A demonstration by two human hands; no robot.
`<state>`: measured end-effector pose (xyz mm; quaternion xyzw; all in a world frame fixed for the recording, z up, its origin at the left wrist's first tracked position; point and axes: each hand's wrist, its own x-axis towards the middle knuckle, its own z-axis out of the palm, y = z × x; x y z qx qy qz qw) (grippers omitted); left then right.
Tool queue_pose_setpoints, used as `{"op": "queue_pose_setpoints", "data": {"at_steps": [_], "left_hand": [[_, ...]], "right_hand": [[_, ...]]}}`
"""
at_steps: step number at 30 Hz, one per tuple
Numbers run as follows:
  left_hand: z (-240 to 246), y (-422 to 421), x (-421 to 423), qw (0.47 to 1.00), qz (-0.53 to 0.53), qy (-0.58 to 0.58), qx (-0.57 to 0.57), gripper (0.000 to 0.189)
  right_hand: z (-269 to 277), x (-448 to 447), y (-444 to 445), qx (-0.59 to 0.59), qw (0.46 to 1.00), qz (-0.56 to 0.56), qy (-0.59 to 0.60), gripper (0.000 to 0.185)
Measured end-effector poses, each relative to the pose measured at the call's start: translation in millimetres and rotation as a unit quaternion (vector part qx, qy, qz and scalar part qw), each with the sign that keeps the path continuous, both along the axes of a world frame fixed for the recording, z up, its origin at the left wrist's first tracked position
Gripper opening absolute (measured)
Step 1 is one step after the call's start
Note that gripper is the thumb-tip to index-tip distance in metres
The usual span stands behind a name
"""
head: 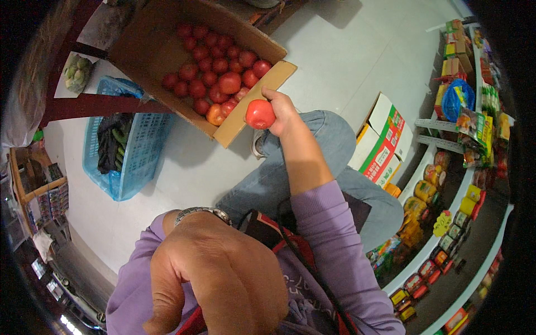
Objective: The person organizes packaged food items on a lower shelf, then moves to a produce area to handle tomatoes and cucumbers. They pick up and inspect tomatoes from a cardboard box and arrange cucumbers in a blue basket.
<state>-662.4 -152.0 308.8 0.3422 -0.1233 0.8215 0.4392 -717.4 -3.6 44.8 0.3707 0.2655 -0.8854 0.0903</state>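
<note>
My right hand [283, 112], its arm reaching out in a purple sleeve, grips a red tomato [260, 114] at the near edge of an open cardboard box [256, 104]. Inside the box lie several red tomatoes [230, 83], one of them more orange, heaped towards the near side. Close below the camera is my left hand [217, 268], with a metal-banded wristwatch [205, 212] on its wrist. Its thumb hangs down at the left; the other fingers are mostly hidden, so whether it holds anything cannot be seen.
Left of the box, a blue plastic basket [144, 155] holds green vegetables and dark plastic. A dark red wooden bar [104, 106] crosses above it. Shelves of packaged goods [423, 190] curve along the right. A printed carton [383, 142] stands beside my jeans-clad legs.
</note>
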Motion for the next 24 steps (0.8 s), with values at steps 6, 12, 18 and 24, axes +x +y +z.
{"op": "queue_pose_setpoints", "data": {"at_steps": [6, 12, 18, 24], "left_hand": [[-0.7, 1.3, -1.1, 0.999, 0.021, 0.034, 0.014, 0.04], [-31.1, 7.7, -71.1, 0.977, 0.06, 0.204, -0.002, 0.032], [-169.3, -4.5, -283.9, 0.58, 0.435, 0.183, -0.664, 0.036], [-302.0, 6.6, -394.2, 0.048, 0.186, 0.545, -0.816, 0.053]], "right_hand": [[-9.1, -0.8, -1.2, -0.003, 1.0, 0.003, 0.016, 0.037], [2.8, -1.3, -3.5, 0.007, 1.0, -0.016, -0.014, 0.033], [20.0, 2.0, -3.5, 0.014, 1.0, -0.005, -0.025, 0.033], [5.9, 0.1, -3.5, 0.012, 0.999, -0.017, -0.042, 0.034]]}}
